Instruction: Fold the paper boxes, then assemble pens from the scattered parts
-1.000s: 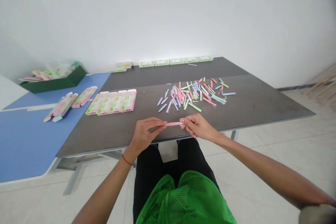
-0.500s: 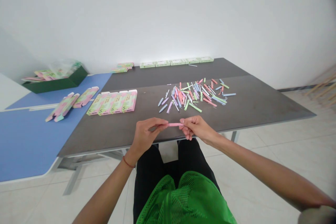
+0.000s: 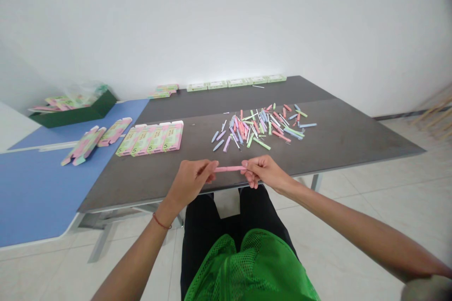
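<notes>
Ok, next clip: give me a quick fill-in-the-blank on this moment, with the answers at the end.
The stick held between the left hand and the right hand is ____. The cord around the left wrist is ____. In this view, the row of flat cartons lies to the ____ of the loose pastel sticks. The number printed on those cartons is ____.

Missing words: pink; red; left; 5.
</notes>
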`<state>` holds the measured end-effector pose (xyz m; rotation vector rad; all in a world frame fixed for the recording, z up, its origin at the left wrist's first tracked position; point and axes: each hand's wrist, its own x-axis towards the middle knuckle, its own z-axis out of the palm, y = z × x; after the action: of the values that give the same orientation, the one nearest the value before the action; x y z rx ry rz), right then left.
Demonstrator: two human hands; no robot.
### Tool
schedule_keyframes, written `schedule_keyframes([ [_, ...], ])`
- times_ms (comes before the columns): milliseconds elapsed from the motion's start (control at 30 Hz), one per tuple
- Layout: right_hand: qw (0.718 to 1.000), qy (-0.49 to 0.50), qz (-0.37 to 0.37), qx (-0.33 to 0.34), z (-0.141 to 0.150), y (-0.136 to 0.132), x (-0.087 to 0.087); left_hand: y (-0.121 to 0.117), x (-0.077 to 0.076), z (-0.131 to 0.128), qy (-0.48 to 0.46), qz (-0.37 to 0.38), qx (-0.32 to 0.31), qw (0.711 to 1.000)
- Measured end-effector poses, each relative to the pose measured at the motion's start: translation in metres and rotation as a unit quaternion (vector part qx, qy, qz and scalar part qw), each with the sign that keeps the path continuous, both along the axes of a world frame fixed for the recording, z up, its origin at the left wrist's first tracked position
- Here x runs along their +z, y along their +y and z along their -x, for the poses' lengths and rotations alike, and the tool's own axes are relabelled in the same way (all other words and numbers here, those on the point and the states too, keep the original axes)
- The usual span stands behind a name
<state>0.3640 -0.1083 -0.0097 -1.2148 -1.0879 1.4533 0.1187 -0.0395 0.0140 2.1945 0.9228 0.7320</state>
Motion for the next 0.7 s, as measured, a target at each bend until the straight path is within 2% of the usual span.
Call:
schedule_keyframes([
  [67, 1.0, -0.003, 0.0, -0.003, -0.0006, 0.0001, -0.0001, -0.0009, 0.0014, -0.0005, -0.006, -0.003, -0.011, 1.0],
  [167, 1.0, 0.002, -0.001, -0.01, -0.0009, 0.0004, -0.0003, -0.0023, 0.002, -0.0024, -0.081, 0.003, -0.026, 0.996],
  [233, 1.0, 0.005, -0.001, -0.011, -0.0004, 0.0006, -0.0002, -0.0029, 0.0016, -0.0027, -0.099, 0.025, -0.016, 0.995],
  [333, 1.0, 0.005, -0.001, -0.011, 0.0005, 0.0008, 0.0003, -0.0034, -0.0002, -0.0022, -0.071, 0.062, -0.003, 0.995],
  [400, 1.0, 0.004, -0.001, -0.012, 0.0007, 0.0007, 0.0006, -0.0035, -0.0009, -0.0019, -0.063, 0.056, -0.019, 0.996],
  [500, 1.0, 0.007, -0.002, -0.013, 0.0003, 0.0004, 0.0006, -0.0034, 0.0003, -0.002, -0.093, 0.039, -0.034, 0.994],
  [567, 1.0, 0.009, -0.002, -0.011, 0.0002, 0.0002, 0.0005, -0.0034, 0.0014, -0.0025, -0.097, 0.06, -0.021, 0.993],
  [700, 1.0, 0.008, -0.003, -0.008, 0.0006, 0.0003, 0.0011, -0.0035, 0.002, -0.004, -0.05, 0.082, -0.023, 0.995],
])
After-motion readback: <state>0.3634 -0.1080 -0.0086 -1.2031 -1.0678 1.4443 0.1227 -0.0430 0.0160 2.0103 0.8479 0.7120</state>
